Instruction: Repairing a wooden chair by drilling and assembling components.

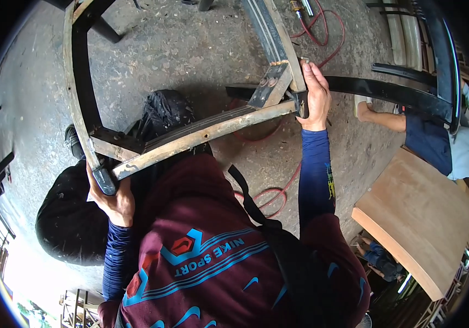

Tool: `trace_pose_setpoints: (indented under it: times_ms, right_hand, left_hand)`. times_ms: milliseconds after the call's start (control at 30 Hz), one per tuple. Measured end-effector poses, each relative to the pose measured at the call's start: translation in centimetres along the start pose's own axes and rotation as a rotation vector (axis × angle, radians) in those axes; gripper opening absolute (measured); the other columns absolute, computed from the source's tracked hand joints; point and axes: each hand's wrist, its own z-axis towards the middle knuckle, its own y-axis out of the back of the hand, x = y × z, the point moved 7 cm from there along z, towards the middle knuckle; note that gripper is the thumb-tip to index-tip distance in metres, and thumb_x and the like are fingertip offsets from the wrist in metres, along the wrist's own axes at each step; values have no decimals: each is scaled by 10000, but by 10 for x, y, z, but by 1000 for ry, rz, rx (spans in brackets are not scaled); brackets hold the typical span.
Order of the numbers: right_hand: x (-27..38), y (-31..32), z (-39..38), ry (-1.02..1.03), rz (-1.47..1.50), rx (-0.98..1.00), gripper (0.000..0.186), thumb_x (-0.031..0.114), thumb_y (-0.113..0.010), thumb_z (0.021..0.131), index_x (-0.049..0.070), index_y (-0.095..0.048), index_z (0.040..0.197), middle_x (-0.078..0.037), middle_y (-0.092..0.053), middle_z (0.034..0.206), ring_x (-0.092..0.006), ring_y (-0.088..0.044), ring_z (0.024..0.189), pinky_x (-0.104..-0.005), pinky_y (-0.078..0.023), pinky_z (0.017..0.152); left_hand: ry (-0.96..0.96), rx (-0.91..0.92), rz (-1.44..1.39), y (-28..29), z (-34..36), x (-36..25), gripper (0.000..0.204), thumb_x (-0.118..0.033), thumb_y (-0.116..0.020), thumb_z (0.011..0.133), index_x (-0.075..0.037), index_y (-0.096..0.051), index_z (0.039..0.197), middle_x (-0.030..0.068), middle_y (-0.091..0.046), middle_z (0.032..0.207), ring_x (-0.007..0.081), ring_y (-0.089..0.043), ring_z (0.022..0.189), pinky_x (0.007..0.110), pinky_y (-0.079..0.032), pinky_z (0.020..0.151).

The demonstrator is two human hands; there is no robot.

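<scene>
A wooden chair-like frame (201, 134) is held in front of me, its outer edges bare and worn, its inner faces dark. Small wooden corner blocks (115, 148) brace its joints, and the right-hand block (272, 83) shows two round fastener heads. My left hand (116, 203) grips the near left corner, around a dark leg end (104, 181). At the right corner my right hand (316, 99) is closed around the joint, fingers along its outer side. The frame's far part runs out of the picture at the top.
Behind my right hand passes a dark curved bar (379, 86) near the floor. A red hose (278, 198) loops over the stained concrete floor (158, 60). At the right stand a curved wooden panel (417, 210) and a person in dark shorts (428, 136). Another person (382, 261) is beyond the panel.
</scene>
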Motion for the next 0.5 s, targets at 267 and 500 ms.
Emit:
trace_pose_setpoints:
  times_ms: [267,500]
  right_hand:
    - [6,-5,5,26,-46,30,394,261,-634,990,-36,-606,1247,-94,-682,1159,-127,-644,1011,-248,-511,873]
    - [3,0,9,76,-136,71,295,256,-585,1019,-7,-665,1126,-23,-697,993,-86,-629,873,-231,-499,787]
  left_hand:
    - [-52,-36,-13,0,0,-2,792,-70,-748,751,64,-392,1446,185,-663,1110,245,-642,975,354,-491,906]
    - [-64,-6,-12,-4,4,-2,750,-51,-689,763,51,-395,1446,88,-634,1015,158,-593,885,292,-488,850]
